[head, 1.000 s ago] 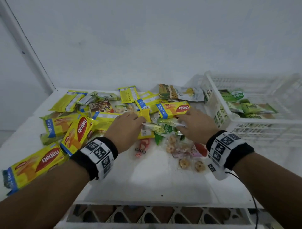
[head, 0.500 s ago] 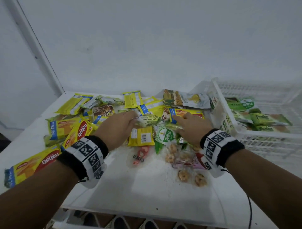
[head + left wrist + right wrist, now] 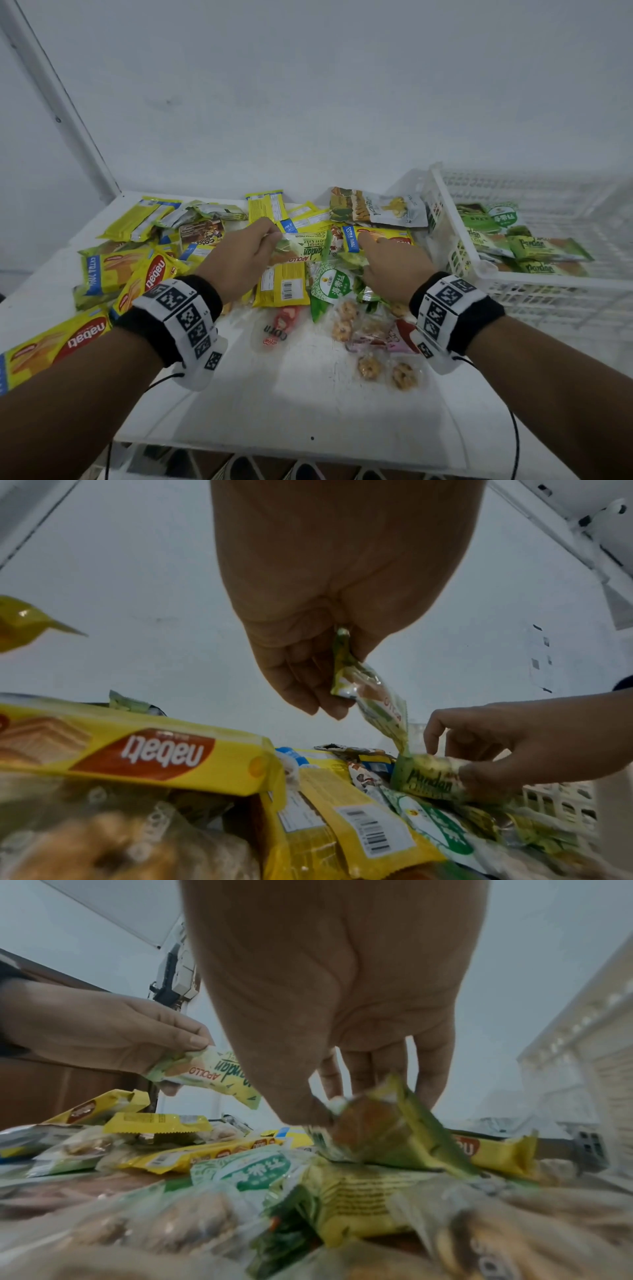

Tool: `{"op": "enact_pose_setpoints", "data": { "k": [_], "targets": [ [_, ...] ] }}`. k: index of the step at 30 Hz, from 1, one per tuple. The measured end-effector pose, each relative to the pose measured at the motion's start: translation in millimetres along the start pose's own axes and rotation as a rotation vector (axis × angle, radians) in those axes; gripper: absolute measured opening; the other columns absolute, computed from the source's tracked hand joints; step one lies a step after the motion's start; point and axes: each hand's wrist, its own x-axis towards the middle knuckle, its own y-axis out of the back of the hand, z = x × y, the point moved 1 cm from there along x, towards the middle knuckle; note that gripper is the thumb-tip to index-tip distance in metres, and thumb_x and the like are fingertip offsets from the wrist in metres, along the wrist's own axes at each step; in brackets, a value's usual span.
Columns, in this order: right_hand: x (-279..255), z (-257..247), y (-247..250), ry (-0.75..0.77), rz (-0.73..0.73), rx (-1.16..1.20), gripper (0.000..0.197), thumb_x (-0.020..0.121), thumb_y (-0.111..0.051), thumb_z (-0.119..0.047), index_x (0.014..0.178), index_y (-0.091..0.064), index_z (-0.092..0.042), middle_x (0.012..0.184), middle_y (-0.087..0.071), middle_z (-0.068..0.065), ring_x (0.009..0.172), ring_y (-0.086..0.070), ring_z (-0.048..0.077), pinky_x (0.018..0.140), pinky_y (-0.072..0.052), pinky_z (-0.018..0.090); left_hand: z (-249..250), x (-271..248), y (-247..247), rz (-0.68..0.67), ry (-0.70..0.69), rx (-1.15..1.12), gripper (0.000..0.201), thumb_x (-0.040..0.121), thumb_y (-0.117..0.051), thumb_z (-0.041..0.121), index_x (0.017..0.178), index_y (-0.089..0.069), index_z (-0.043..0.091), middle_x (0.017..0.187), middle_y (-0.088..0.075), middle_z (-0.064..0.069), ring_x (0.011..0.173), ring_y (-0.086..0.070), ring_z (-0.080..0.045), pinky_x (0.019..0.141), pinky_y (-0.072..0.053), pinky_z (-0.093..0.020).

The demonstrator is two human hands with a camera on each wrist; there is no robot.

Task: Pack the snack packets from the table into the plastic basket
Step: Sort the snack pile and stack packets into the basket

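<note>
- Nearest on the white tabletop [image 3: 274, 404] lie clear cookie packets [image 3: 370, 346]; five round cookies show through them, and just beside sits one small red-and-clear corn snack packet [image 3: 279, 325].
- Behind these lie one yellow barcode-backed wafer packet [image 3: 282, 286] and one white-and-green seaweed pouch with a round label [image 3: 330, 284], touching each other.
- The left hand [image 3: 239, 263] pinches one pale green Apollo pandan cake packet [image 3: 305, 246] by its end, thumb against fingers, lifted clear of the pile.
- The right hand [image 3: 390, 265] has its grip narrowed on a second green pandan packet [image 3: 394, 1126], which touches the heap.
- To the left, at least four yellow Nabati wafer packets [image 3: 150, 274] overlap; an exact count is not possible.
- At the far right stands one white slotted plastic basket [image 3: 513, 277], holding several green packets [image 3: 544, 245], at least three marked Pandan.
</note>
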Motion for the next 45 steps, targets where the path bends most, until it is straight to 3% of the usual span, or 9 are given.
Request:
{"op": "enact_pose_setpoints", "data": {
  "k": [4, 7, 10, 20, 24, 28, 30, 40, 45],
  "targets": [
    [-7, 3, 9, 0.032, 0.036, 0.166, 0.03, 0.101, -0.04, -0.025, 0.131, -0.04, -0.017, 0.1, -0.058, 0.004, 0.076, -0.058, 0.026, 0.067, -0.052, 0.04, 4, 1, 3, 0.038, 0.046, -0.099, 0.025, 0.109, -0.042, 0.027, 0.102, -0.056, 0.008, 0.071, -0.052, 0.0, 0.054, -0.051, 0.007, 0.05, -0.034, -0.016],
    [-5, 6, 8, 0.025, -0.024, 0.266, 0.035, 0.104, -0.038, -0.025, 0.137, -0.042, -0.018, 0.123, -0.055, 0.007, 0.093, -0.058, 0.025, 0.075, -0.049, 0.039, 3, 3, 2, 0.017, 0.086, -0.304, 0.024, 0.109, -0.044, 0.022, 0.101, -0.055, 0.002, 0.084, -0.059, -0.007, 0.078, -0.071, 0.003, 0.053, -0.04, -0.011],
    [-4, 6, 4, 0.024, -0.064, 0.26, 0.038, 0.106, -0.04, -0.027, 0.143, -0.042, -0.018, 0.131, -0.057, 0.008, 0.101, -0.058, 0.023, 0.076, -0.046, 0.036, 1, 5, 3, -0.003, 0.111, -0.434, 0.019, 0.108, -0.048, 0.021, 0.108, -0.059, 0.006, 0.103, -0.068, -0.014, 0.085, -0.076, -0.011, 0.072, -0.058, -0.03],
    [-10, 2, 20, 0.0, 0.089, 0.316, 0.036, 0.104, -0.052, -0.032, 0.138, -0.051, -0.02, 0.128, -0.063, 0.005, 0.115, -0.06, 0.024, 0.089, -0.052, 0.04, 10, 4, 14, 0.066, 0.146, -0.601, 0.019, 0.101, -0.061, 0.019, 0.113, -0.066, 0.005, 0.109, -0.071, -0.015, 0.078, -0.075, -0.016, 0.06, -0.059, -0.027],
    [-20, 1, 53, -0.007, 0.203, 0.375, 0.037, 0.104, -0.055, -0.029, 0.138, -0.055, -0.016, 0.128, -0.065, 0.006, 0.115, -0.06, 0.023, 0.094, -0.05, 0.037, 16, 8, 23, 0.068, 0.117, -0.591, 0.017, 0.099, -0.064, 0.021, 0.111, -0.067, 0.01, 0.112, -0.073, -0.012, 0.08, -0.076, -0.025, 0.07, -0.063, -0.042],
    [-37, 7, 78, -0.089, 0.267, 0.457, 0.036, 0.102, -0.058, -0.031, 0.136, -0.056, -0.019, 0.129, -0.066, 0.005, 0.117, -0.062, 0.022, 0.098, -0.05, 0.035, 33, 14, 24, 0.085, 0.036, -0.525, 0.011, 0.1, -0.063, 0.021, 0.106, -0.067, 0.013, 0.083, -0.073, 0.007, 0.054, -0.065, -0.003, 0.049, -0.047, -0.018],
    [-47, 14, 84, -0.122, 0.281, 0.479, 0.035, 0.102, -0.06, -0.031, 0.134, -0.057, -0.019, 0.129, -0.067, 0.005, 0.116, -0.062, 0.021, 0.096, -0.049, 0.031, 41, 18, 19, 0.089, 0.025, -0.52, 0.01, 0.1, -0.063, 0.024, 0.104, -0.067, 0.016, 0.07, -0.072, 0.014, 0.051, -0.061, -0.001, 0.046, -0.043, -0.017],
    [-60, 100, 102, -0.178, 0.326, 0.558, 0.025, 0.101, -0.06, -0.027, 0.124, -0.06, -0.018, 0.118, -0.066, -0.002, 0.098, -0.063, 0.019, 0.069, -0.047, 0.028, 103, 56, -27, 0.118, -0.064, -0.492, 0.012, 0.101, -0.062, 0.02, 0.105, -0.069, 0.011, 0.08, -0.072, 0.005, 0.062, -0.066, 0.002, 0.058, -0.047, -0.013],
    [-56, 172, 112, -0.131, 0.208, 0.439, 0.023, 0.101, -0.06, -0.028, 0.122, -0.06, -0.018, 0.118, -0.062, -0.001, 0.098, -0.053, 0.014, 0.075, -0.04, 0.026, 150, 93, -64, 0.164, -0.056, -0.469, 0.015, 0.103, -0.058, 0.02, 0.105, -0.069, 0.01, 0.088, -0.071, -0.012, 0.07, -0.063, -0.007, 0.067, -0.052, -0.024]
  ]
}}
